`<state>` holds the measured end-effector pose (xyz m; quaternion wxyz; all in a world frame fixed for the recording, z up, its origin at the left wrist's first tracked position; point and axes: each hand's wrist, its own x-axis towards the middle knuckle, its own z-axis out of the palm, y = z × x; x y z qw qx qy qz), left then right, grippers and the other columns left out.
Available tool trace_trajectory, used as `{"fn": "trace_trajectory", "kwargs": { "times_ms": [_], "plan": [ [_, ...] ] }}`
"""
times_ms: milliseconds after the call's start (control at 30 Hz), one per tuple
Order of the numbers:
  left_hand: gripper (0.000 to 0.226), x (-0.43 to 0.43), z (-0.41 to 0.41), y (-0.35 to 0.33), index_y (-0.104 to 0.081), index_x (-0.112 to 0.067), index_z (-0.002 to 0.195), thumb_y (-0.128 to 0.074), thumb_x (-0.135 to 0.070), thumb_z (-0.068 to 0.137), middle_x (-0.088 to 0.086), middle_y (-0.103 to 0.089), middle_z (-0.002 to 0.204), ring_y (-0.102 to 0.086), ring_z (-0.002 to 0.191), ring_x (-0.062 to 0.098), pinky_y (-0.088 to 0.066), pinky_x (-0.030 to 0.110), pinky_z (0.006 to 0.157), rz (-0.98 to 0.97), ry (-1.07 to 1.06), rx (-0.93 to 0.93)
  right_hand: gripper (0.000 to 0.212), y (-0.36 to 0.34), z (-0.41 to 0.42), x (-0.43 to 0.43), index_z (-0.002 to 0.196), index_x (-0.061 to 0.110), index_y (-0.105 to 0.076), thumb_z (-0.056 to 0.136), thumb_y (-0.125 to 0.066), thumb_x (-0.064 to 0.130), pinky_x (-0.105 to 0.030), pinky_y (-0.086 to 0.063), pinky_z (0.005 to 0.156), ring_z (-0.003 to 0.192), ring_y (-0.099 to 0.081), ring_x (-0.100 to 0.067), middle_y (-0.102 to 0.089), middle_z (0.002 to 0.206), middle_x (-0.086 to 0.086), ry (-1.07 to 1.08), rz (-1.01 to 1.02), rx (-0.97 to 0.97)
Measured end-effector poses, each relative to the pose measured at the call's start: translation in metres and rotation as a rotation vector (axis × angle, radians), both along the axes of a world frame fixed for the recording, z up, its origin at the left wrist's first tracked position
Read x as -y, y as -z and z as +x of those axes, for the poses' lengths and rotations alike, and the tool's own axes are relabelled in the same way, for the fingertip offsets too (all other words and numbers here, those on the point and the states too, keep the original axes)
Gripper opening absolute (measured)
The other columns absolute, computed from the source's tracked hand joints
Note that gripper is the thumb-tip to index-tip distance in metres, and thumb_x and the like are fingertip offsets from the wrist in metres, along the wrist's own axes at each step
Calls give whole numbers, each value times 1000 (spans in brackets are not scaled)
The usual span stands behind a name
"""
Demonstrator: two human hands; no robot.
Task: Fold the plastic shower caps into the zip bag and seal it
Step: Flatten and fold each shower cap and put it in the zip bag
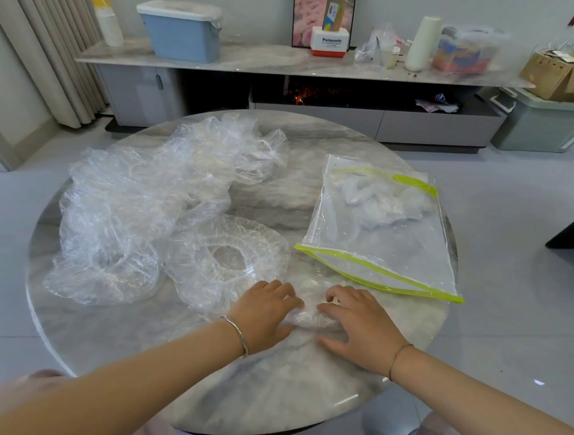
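On the round marble table (230, 395) a folded clear shower cap (310, 318) lies between my hands near the front. My left hand (264, 313) and my right hand (355, 329) both rest on it, fingers bent over its ends. A clear zip bag (380, 238) with a lime-green zip strip lies to the right, its mouth facing me and partly open, with folded caps (376, 198) bunched at its far end. One spread cap (227, 257) lies just left of my hands. A crumpled pile of several more caps (143, 192) fills the table's left side.
Beyond the table runs a long low cabinet (291, 63) carrying a blue lidded bin (182, 30), a white and red box (329, 41), a white roll and cardboard boxes. A curtain hangs at the far left. Grey tiled floor surrounds the table.
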<state>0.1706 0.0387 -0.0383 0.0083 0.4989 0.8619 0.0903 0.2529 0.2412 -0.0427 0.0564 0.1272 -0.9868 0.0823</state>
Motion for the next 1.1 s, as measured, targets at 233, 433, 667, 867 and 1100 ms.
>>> {"fn": "trace_trajectory", "kwargs": {
  "times_ms": [233, 433, 667, 867, 1100],
  "plan": [
    [30, -8, -2, -6, -62, -15, 96, -41, -35, 97, 4, -63, 97, -52, 97, 21, -29, 26, 77, -45, -134, 38, 6, 5, -6, -5, 77, 16, -62, 78, -57, 19, -26, -31, 70, 74, -51, -16, -52, 75, 8, 130, -275, 94],
    [24, -4, -5, -5, -60, -12, 102, -53, -34, 93, 5, -61, 81, -58, 82, 22, -35, 25, 69, 112, -340, 414, 20, 4, -11, -4, 73, 11, -52, 86, -64, 21, -17, -34, 58, 59, -38, -7, -46, 65, 7, 329, -739, 314],
    [47, -3, -5, -4, -46, -23, 127, -64, -32, 84, -6, -53, 118, -51, 107, 15, -38, 24, 91, 90, -233, 175, 27, 6, -20, -8, 79, 19, -45, 81, -71, 18, -19, -33, 54, 48, -38, -5, -43, 47, 9, 478, -839, 348],
    [45, 0, 1, 2, -64, -22, 117, -42, -20, 79, -4, -62, 126, -62, 109, 14, -49, 32, 92, 13, 187, -80, 32, 8, -26, -8, 79, 23, -43, 77, -75, 23, -26, -34, 55, 46, -38, -8, -47, 47, 8, 533, -763, 374],
    [73, 6, 1, 0, -26, -21, 148, -2, -54, 87, -2, -20, 156, -23, 143, 19, -1, 32, 114, -233, 147, 104, 25, 0, -30, -20, 74, 20, -46, 80, -71, 18, -26, -39, 56, 51, -46, -11, -56, 57, -3, 564, -745, 400]
  ]
}}
